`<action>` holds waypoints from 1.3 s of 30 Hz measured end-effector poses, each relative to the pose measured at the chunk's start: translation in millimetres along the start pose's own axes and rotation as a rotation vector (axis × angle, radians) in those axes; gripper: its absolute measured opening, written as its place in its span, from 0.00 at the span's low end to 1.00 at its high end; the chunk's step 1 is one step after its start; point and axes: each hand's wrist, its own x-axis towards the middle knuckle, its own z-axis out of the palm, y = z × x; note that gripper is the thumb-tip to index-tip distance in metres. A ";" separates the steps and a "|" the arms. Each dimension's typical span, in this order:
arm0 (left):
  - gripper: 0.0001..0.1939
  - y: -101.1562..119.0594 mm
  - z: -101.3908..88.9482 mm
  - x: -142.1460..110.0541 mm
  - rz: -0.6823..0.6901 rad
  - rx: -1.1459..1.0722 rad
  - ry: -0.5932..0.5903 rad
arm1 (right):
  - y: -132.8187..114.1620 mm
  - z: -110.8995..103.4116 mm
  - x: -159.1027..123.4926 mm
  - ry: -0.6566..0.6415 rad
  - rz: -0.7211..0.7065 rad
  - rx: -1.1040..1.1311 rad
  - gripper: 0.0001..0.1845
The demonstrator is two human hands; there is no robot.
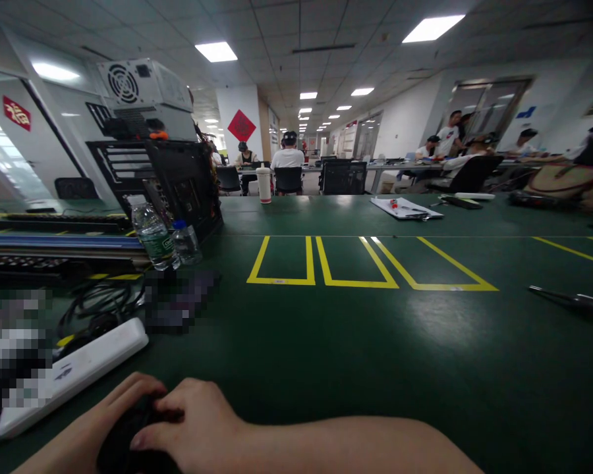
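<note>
Both my hands meet at the bottom edge, low on the green table (326,342). My left hand (111,411) comes in from the lower left with its fingers curled round the far side of a black object (128,438). My right hand (200,421) reaches in from the right, and its fingers are folded over the same black object. Most of that object is hidden under the hands, so I cannot make out what it is.
A white power strip (74,368) and tangled cables lie left of my hands. Two water bottles (153,237) stand by an open computer case (178,184). Yellow taped boxes (353,263) mark the table's middle. A metal tool (573,301) lies right; papers (405,207) farther back. Other people sit behind.
</note>
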 end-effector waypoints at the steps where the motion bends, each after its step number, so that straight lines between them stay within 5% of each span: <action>1: 0.28 10.7 3.9 13.7 0.039 -0.065 -0.054 | 1.2 -13.6 -3.7 0.045 0.004 0.065 0.14; 4: 0.24 46.6 18.6 64.2 0.062 -0.172 -0.108 | 8.0 -64.5 -16.1 0.149 0.046 0.199 0.18; 9: 0.31 97.0 61.1 153.9 0.234 -0.176 -0.140 | 22.4 -159.2 -52.1 0.320 0.028 0.229 0.18; 13: 0.33 122.2 89.5 195.3 0.390 -0.151 -0.110 | 33.9 -204.0 -78.7 0.378 -0.042 0.156 0.14; 26: 0.32 134.8 89.3 201.0 0.519 -0.050 -0.143 | 46.6 -208.7 -95.7 0.355 -0.140 -0.015 0.16; 32: 0.32 127.8 99.4 203.7 0.535 -0.020 -0.084 | 39.6 -206.6 -95.3 0.351 -0.101 0.046 0.08; 39: 0.30 128.7 101.9 201.9 0.523 -0.035 -0.071 | 37.3 -209.0 -93.5 0.356 -0.031 -0.019 0.15</action>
